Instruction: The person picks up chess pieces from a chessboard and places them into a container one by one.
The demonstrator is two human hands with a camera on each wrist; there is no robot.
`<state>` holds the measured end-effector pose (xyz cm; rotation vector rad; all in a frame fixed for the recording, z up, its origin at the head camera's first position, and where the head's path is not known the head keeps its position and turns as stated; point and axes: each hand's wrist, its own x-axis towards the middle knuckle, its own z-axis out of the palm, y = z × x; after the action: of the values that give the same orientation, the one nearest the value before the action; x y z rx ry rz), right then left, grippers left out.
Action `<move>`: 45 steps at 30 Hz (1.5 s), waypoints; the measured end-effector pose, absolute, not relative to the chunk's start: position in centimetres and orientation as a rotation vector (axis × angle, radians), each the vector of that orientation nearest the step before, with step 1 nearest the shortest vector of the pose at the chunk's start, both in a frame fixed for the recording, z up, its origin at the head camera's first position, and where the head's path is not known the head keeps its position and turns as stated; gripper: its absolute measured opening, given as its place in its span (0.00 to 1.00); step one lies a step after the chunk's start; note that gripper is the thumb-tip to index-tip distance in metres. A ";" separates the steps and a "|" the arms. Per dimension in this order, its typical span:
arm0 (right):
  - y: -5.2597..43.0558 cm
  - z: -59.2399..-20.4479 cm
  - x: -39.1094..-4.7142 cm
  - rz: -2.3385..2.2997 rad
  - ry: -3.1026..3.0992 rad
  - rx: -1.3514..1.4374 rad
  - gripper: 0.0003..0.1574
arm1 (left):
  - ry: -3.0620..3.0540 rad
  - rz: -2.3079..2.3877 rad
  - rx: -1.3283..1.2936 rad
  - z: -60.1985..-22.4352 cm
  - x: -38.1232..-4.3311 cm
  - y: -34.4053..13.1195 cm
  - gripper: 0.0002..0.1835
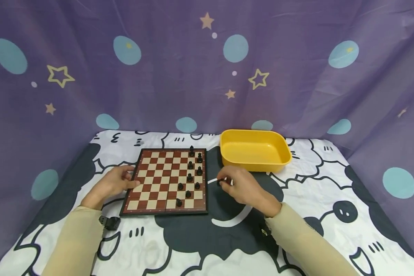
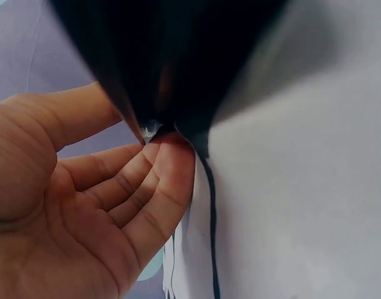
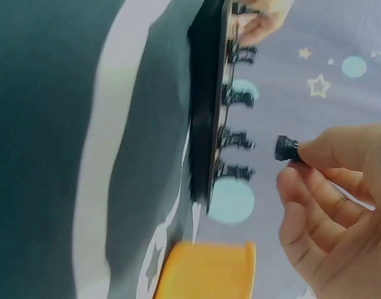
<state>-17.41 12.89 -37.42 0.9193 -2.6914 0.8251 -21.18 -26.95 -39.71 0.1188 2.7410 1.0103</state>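
Observation:
A brown-and-cream chessboard [image 1: 154, 188] lies on the cloth, with several black chess pieces [image 1: 190, 178] standing on its right half. At the board's left edge, my left hand [image 1: 112, 182] holds it with the thumb on top. The left wrist view shows that hand [image 2: 96, 199] with thumb and fingers on either side of the dark board [image 2: 171, 50]. Just off the right edge, my right hand [image 1: 245, 186] pinches a small black chess piece [image 3: 286, 148] between thumb and fingers, held above the cloth. Its exact kind is unclear.
Behind the right hand stands a yellow plastic bin [image 1: 255, 167], close to the board's far right corner. A black-and-white cartoon cloth [image 1: 241, 249] covers the table. A purple curtain [image 1: 179, 76] hangs along the back and sides.

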 end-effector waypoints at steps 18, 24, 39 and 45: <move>20.0 -36.7 -23.3 0.867 -2.648 0.614 0.08 | 2.703 1.052 0.075 -39.9 -21.1 -26.6 0.40; 21.7 -36.6 -24.8 0.876 -2.690 0.542 0.08 | 2.710 1.065 0.098 -39.9 -21.0 -26.7 0.40; 25.6 -37.5 -29.2 0.808 -2.734 0.349 0.08 | 2.700 1.059 0.095 -39.7 -21.2 -26.8 0.40; 26.5 -38.2 -30.5 0.796 -2.789 0.295 0.08 | 2.700 1.056 0.072 -39.8 -21.2 -26.8 0.40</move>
<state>-30.52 26.54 -38.17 0.2947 -2.7895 0.7959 -21.20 -26.77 -39.82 0.0716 2.6999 1.0557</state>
